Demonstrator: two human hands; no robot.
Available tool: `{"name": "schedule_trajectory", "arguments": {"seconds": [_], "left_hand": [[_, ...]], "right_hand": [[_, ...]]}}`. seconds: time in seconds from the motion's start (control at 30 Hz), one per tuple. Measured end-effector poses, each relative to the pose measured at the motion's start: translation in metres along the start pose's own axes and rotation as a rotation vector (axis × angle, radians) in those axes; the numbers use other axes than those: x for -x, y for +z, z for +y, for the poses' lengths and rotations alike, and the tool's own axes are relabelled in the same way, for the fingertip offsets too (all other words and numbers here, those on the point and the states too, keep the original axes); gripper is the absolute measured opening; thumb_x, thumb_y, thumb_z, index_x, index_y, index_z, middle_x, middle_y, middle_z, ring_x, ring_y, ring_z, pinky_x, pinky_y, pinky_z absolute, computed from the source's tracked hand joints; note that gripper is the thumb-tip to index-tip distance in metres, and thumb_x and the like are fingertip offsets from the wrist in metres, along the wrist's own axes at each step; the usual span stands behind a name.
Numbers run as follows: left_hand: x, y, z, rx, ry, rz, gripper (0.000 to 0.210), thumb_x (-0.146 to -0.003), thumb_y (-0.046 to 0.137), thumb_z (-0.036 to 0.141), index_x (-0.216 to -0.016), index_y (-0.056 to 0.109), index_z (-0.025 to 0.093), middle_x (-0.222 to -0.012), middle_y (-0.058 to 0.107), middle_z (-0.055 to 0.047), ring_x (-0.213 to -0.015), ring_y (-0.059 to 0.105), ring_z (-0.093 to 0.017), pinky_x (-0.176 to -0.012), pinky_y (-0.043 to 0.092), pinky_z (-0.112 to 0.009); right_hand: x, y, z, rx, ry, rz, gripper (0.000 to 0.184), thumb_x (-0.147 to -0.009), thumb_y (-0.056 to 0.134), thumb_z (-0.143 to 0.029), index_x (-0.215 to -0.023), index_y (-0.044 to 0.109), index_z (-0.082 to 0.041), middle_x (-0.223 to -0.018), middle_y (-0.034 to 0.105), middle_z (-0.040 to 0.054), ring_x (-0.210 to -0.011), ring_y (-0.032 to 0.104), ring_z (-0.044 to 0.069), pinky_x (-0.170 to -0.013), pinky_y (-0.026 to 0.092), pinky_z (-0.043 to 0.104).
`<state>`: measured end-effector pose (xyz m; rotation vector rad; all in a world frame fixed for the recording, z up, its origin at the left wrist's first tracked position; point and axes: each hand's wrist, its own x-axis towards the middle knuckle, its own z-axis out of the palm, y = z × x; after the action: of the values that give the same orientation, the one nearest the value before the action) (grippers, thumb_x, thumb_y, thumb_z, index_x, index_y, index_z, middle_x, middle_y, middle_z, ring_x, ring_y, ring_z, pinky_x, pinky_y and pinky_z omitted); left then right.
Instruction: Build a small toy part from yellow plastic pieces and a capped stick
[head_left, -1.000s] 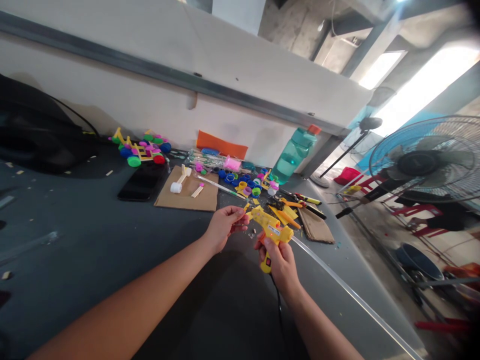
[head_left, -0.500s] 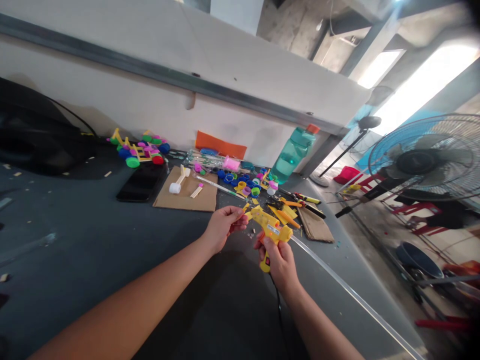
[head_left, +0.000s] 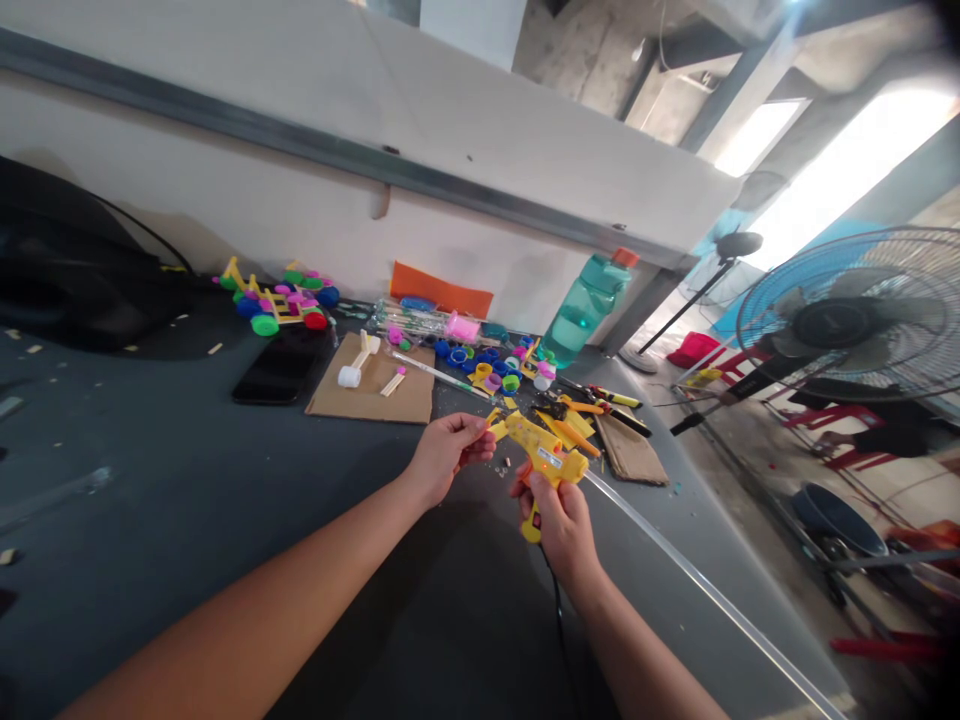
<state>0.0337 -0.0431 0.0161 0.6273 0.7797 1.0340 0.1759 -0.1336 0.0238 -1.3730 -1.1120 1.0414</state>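
Observation:
My right hand (head_left: pixel 556 518) is wrapped round the handle of a yellow glue gun (head_left: pixel 541 447), its nozzle pointing left. A long clear glue stick (head_left: pixel 697 572) runs out of the gun's back end toward the lower right. Pinched in my left hand (head_left: pixel 452 455) is a small yellow piece (head_left: pixel 493 416), right by the nozzle; whether the two touch I cannot tell. Beyond my left hand lies a cardboard sheet (head_left: pixel 345 400) with a white-wheeled stick assembly (head_left: pixel 361 362) and short sticks with a pink bit (head_left: pixel 394 381) on it.
Colourful bottle caps (head_left: pixel 480 362) and a green bottle (head_left: pixel 589 308) stand along the wall. Pliers and cutters (head_left: pixel 581 412) lie beside another cardboard piece (head_left: pixel 630 455). A phone (head_left: pixel 276 372) and toy-like wheeled assemblies (head_left: pixel 281 300) sit at the left. A fan (head_left: pixel 840 320) stands off the table's right side.
The glue gun has shifted very slightly to the right in my right hand. My left hand keeps its hold on the yellow piece, almost still.

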Motion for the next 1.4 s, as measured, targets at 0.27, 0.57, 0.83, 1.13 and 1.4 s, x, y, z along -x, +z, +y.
{"name": "schedule_trajectory", "arguments": {"seconds": [0.27, 0.57, 0.83, 1.13, 1.4], "left_hand": [[0.0007, 0.0007, 0.0011, -0.006, -0.005, 0.012, 0.011, -0.081, 0.068, 0.017, -0.073, 0.063, 0.011, -0.065, 0.07, -0.006, -0.056, 0.065, -0.011, -0.061, 0.056, -0.023], [-0.0001, 0.0012, 0.001, -0.001, -0.007, 0.011, 0.01, -0.082, 0.066, 0.015, -0.074, 0.063, 0.011, -0.066, 0.07, -0.006, -0.056, 0.065, -0.011, -0.06, 0.056, -0.023], [-0.0006, 0.0008, 0.0014, 0.003, -0.009, 0.009, 0.01, -0.082, 0.066, 0.015, -0.073, 0.062, 0.011, -0.065, 0.07, -0.005, -0.055, 0.065, -0.011, -0.06, 0.055, -0.022], [0.0002, 0.0015, 0.0016, 0.016, -0.018, 0.014, 0.011, -0.081, 0.067, 0.014, -0.072, 0.062, 0.011, -0.064, 0.069, -0.005, -0.055, 0.065, -0.01, -0.06, 0.056, -0.022], [-0.0003, 0.0005, 0.002, 0.023, -0.014, 0.013, 0.011, -0.082, 0.066, 0.014, -0.071, 0.063, 0.011, -0.064, 0.069, -0.005, -0.055, 0.065, -0.01, -0.059, 0.056, -0.021]], "right_hand": [[-0.0006, -0.0019, 0.0028, 0.023, -0.013, -0.003, 0.038, -0.087, 0.051, -0.051, -0.076, 0.061, -0.016, -0.051, 0.047, -0.0026, -0.047, 0.042, 0.011, -0.045, 0.035, 0.022], [-0.0002, -0.0006, 0.0015, 0.017, -0.009, -0.003, 0.036, -0.085, 0.052, -0.05, -0.075, 0.059, -0.016, -0.053, 0.048, -0.0022, -0.047, 0.042, 0.011, -0.044, 0.035, 0.022], [-0.0006, -0.0012, 0.0007, 0.064, -0.001, -0.016, 0.037, -0.087, 0.049, -0.049, -0.072, 0.058, -0.017, -0.052, 0.049, -0.0022, -0.046, 0.043, 0.011, -0.045, 0.036, 0.022], [0.0008, -0.0009, -0.0002, 0.105, 0.007, -0.023, 0.039, -0.088, 0.047, -0.049, -0.067, 0.058, -0.017, -0.05, 0.048, -0.002, -0.046, 0.044, 0.011, -0.045, 0.036, 0.022], [0.0008, -0.0007, -0.0002, 0.158, 0.004, -0.027, 0.039, -0.088, 0.047, -0.047, -0.066, 0.058, -0.017, -0.051, 0.05, -0.0018, -0.046, 0.046, 0.011, -0.046, 0.037, 0.021]]}}
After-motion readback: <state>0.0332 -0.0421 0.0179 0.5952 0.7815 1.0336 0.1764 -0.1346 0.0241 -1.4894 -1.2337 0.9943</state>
